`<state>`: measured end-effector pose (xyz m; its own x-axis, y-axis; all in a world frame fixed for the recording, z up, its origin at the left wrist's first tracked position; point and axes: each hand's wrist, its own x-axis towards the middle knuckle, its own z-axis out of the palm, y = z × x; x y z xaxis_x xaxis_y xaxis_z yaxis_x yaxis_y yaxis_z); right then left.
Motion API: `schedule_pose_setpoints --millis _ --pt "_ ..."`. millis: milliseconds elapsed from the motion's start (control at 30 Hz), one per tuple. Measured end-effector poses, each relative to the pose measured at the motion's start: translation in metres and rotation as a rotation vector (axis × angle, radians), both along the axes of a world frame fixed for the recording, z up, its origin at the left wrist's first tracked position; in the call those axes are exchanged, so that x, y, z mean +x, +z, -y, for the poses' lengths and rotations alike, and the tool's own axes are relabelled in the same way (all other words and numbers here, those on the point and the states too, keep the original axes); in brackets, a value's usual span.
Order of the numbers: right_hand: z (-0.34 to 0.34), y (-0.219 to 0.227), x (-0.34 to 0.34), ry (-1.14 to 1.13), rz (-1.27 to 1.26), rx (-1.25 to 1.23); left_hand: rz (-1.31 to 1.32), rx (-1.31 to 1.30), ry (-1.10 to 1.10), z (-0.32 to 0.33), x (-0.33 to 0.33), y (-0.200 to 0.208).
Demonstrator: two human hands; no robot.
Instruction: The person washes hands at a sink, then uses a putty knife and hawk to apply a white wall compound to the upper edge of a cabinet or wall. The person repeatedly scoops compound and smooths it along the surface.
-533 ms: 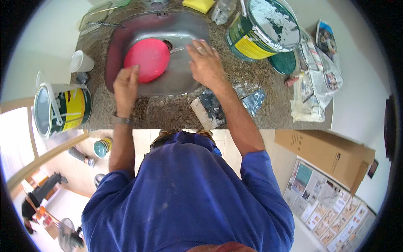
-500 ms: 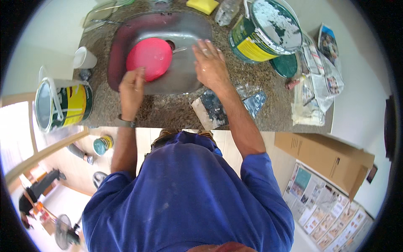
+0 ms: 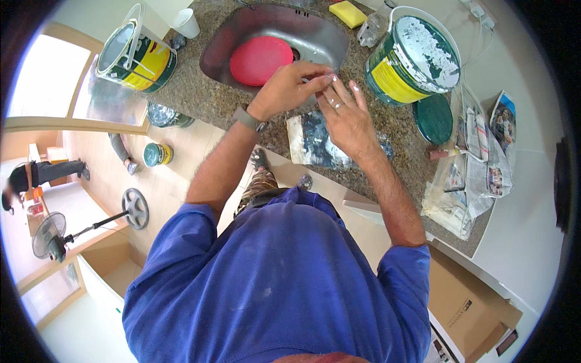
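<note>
My left hand (image 3: 293,88), with a watch at its wrist, pinches a fingertip of my right hand between thumb and forefinger. White specks dot the fingertips of my right hand (image 3: 348,121), whose fingers are stretched out and spread; a ring sits on one finger. Both hands meet over the near rim of the steel sink (image 3: 242,30). Inside that sink rests a round pinkish-red plastic piece (image 3: 260,59). Below my hands, a flat paint-smeared dark blue and white piece (image 3: 315,142) lies on the granite counter (image 3: 224,100); my right hand hides some of it.
A large green paint bucket (image 3: 396,77) stands right of the sink, beside a green lid (image 3: 433,118), a clear bottle (image 3: 372,29) and a yellow sponge (image 3: 347,14). Newspaper (image 3: 478,163) covers the right end. Another bucket (image 3: 148,63) and a white cup (image 3: 186,24) stand left.
My hands have left the sink area and come together, left pinching a right fingertip. The left one moved right. My view has turned and shifted, showing more floor at left.
</note>
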<state>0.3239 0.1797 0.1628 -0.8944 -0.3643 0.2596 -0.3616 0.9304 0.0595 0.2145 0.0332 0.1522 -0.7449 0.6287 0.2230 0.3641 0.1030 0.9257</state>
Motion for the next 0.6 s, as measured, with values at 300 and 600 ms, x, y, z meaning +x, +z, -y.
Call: schedule_pose_setpoints --millis 300,600 --pt "-0.027 0.001 0.016 0.132 0.027 0.139 0.081 -0.177 -0.115 -0.018 0.002 -0.001" --pt "-0.037 -0.003 0.018 0.170 0.006 0.153 0.053 -0.158 -0.115 -0.024 0.002 0.000"
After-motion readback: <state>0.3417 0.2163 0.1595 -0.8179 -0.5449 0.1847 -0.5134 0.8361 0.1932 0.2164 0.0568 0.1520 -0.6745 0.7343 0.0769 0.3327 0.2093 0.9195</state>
